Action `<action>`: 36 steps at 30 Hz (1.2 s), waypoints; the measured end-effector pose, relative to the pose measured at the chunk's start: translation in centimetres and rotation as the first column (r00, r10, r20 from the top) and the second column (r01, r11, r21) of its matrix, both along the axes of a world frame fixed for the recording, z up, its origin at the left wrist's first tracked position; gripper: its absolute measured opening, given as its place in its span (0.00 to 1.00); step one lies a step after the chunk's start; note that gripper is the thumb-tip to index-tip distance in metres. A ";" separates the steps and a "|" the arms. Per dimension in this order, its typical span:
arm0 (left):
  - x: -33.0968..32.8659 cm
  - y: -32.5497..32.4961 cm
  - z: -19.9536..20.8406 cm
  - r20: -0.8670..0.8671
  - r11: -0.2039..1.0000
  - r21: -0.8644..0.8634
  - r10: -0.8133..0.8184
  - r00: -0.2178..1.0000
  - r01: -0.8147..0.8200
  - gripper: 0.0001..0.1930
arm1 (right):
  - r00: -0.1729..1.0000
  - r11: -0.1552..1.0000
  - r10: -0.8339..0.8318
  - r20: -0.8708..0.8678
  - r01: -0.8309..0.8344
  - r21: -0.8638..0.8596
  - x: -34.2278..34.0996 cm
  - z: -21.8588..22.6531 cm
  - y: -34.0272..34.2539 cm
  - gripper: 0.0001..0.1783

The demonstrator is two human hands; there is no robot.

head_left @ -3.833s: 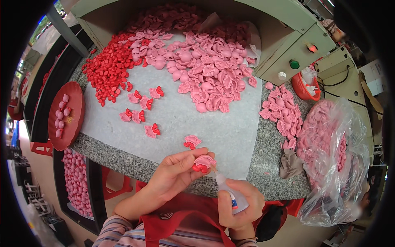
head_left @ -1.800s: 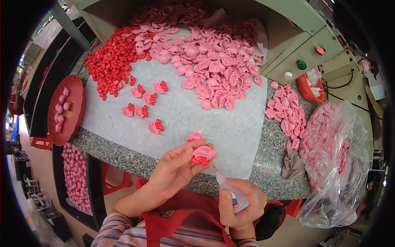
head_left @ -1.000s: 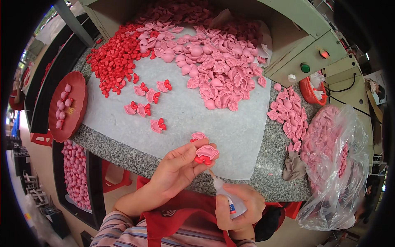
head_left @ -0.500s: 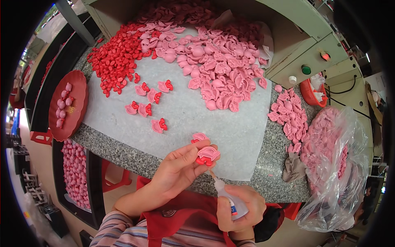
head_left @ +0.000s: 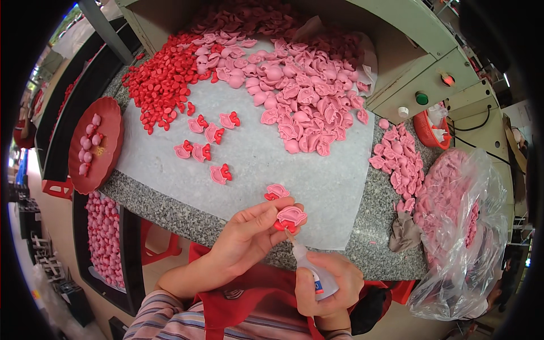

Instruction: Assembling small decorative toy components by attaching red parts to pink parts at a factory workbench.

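Between the thumb and fingers of my left hand point(head_left: 243, 238) is a pink plastic half-shell with a red piece on its lower edge point(head_left: 291, 217). My right hand point(head_left: 331, 283) grips a translucent squeeze glue bottle point(head_left: 318, 276), tilted so its thin nozzle point(head_left: 292, 238) meets or nearly meets the red piece; exact contact is too small to tell. Just beyond my left fingertips a similar pink-and-red part point(head_left: 277, 192) lies on the white sheet point(head_left: 249, 175). Several more such joined parts point(head_left: 200, 152) are spread on the sheet farther left.
Heaps of red pieces point(head_left: 161, 82) and pink shells point(head_left: 311, 96) cover the far side. A red scalloped dish point(head_left: 107, 164) holds pink balls at left, above a black tray point(head_left: 133, 266). At right are loose pink shells point(head_left: 396, 158), a red basket point(head_left: 422, 127) and a clear plastic bag point(head_left: 453, 277).
The glue bottle's nozzle has come up against the lower edge of the held part. My left hand has shifted slightly right, and the part has turned a little.
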State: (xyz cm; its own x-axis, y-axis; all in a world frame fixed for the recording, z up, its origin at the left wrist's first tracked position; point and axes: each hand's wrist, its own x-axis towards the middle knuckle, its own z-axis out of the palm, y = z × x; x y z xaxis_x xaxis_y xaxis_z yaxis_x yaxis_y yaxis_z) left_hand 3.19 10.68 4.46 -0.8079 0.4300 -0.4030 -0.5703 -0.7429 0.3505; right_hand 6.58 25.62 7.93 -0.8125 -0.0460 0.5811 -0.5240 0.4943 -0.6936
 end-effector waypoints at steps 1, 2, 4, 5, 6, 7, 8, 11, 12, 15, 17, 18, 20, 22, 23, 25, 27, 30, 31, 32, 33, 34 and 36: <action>0.0 0.0 0.0 0.002 1.000 -0.001 0.001 1.000 -0.001 0.18 | 1.000 1.000 0.000 0.000 0.000 -0.001 0.0 0.0 0.0 0.13; 0.0 0.0 0.1 0.004 1.000 -0.002 0.002 1.000 -0.002 0.18 | 1.000 1.000 0.000 -0.001 0.000 -0.001 0.0 0.0 -0.1 0.13; 0.0 -0.1 0.2 0.006 1.000 -0.002 0.003 1.000 -0.003 0.18 | 1.000 1.000 0.000 -0.003 0.000 -0.003 -0.1 0.1 -0.2 0.14; 0.0 -0.1 0.2 0.008 1.000 0.000 0.006 1.000 -0.006 0.18 | 1.000 1.000 -0.001 -0.003 0.001 -0.009 -0.1 0.1 -0.2 0.13; 0.0 -0.1 0.2 0.008 1.000 -0.001 0.005 1.000 -0.005 0.18 | 1.000 1.000 -0.003 -0.004 0.003 -0.014 -0.2 0.1 -0.3 0.13; -0.1 -0.2 0.1 0.002 1.000 0.009 0.005 1.000 -0.005 0.18 | 1.000 1.000 -0.004 -0.004 0.004 -0.014 -0.2 0.0 -0.2 0.13; -0.2 -0.1 -0.1 -0.004 1.000 0.019 0.003 1.000 -0.003 0.18 | 1.000 1.000 0.002 0.003 -0.002 -0.014 -0.2 0.0 0.0 0.14; -0.4 0.3 -0.3 -0.017 0.999 0.037 -0.003 1.000 0.003 0.19 | 0.999 0.999 -0.042 0.023 0.042 -0.015 0.0 0.1 0.6 0.15; -0.4 0.4 -0.1 -0.024 0.998 0.052 -0.023 0.999 0.024 0.19 | 0.996 0.996 -0.085 0.037 0.086 -0.019 0.3 0.3 0.9 0.15; -0.4 0.1 -0.3 -0.013 0.999 -0.041 0.020 1.000 -0.020 0.23 | 0.850 0.893 -0.141 0.507 0.330 -0.305 0.9 -0.7 1.8 0.14; -0.6 -0.2 -0.8 -0.024 0.999 -0.048 0.001 1.000 -0.002 0.23 | 0.747 0.753 -0.033 0.664 0.456 -0.474 -1.3 -1.1 3.2 0.17; -0.5 -0.1 -0.8 -0.030 0.998 -0.069 0.007 1.000 -0.009 0.23 | 0.731 0.675 0.007 0.682 0.500 -0.542 -2.5 -2.4 4.6 0.19; -0.3 0.5 -0.7 -0.016 0.998 -0.051 -0.026 1.000 0.025 0.23 | 0.811 0.752 -0.120 0.573 0.451 -0.480 -5.2 -6.0 8.6 0.23; -0.1 1.0 -0.6 -0.001 0.998 -0.043 -0.045 0.999 0.045 0.22 | 0.717 0.827 -0.362 0.595 0.542 -0.150 -8.3 -7.4 11.8 0.18; 0.1 1.2 -0.5 0.020 0.999 -0.026 -0.043 0.999 0.043 0.21 | 0.722 0.827 -0.360 0.591 0.540 -0.155 -9.4 -7.2 11.9 0.18; 0.1 1.4 -0.6 0.037 0.999 -0.012 -0.037 0.999 0.038 0.19 | 0.770 0.721 -0.637 0.042 0.575 0.386 -11.1 -7.0 12.0 0.12; 0.0 1.2 -0.8 0.037 0.999 -0.019 -0.030 0.999 0.031 0.19 | 0.747 0.657 -0.664 0.034 0.561 0.504 -11.8 -6.9 11.8 0.11; 0.0 0.9 -0.9 0.045 0.999 -0.016 -0.027 0.999 0.028 0.19 | 0.757 0.621 -0.653 0.014 0.526 0.581 -12.0 -7.3 12.3 0.11; 0.0 0.8 -0.9 0.049 0.999 -0.018 -0.026 0.998 0.027 0.19 | 0.785 0.657 -0.619 0.030 0.496 0.567 -11.7 -7.1 12.6 0.10; -0.1 0.8 -1.0 0.049 1.000 -0.021 -0.020 0.999 0.021 0.19 | 0.814 0.692 -0.580 0.043 0.464 0.553 -11.8 -7.1 12.7 0.10; -0.3 0.7 -1.0 0.049 1.000 -0.024 -0.014 0.999 0.015 0.19 | 0.817 0.694 -0.575 0.045 0.459 0.554 -11.6 -7.5 12.6 0.10; -0.4 0.7 -1.2 0.051 1.000 -0.023 -0.008 0.999 0.009 0.19 | 0.837 0.764 -0.545 0.046 0.472 0.440 -11.2 -8.0 12.5 0.10; -0.4 0.7 -1.4 0.062 1.000 -0.011 -0.016 0.998 0.017 0.21 | 0.858 0.821 -0.511 0.047 0.471 0.324 -11.1 -7.8 12.2 0.10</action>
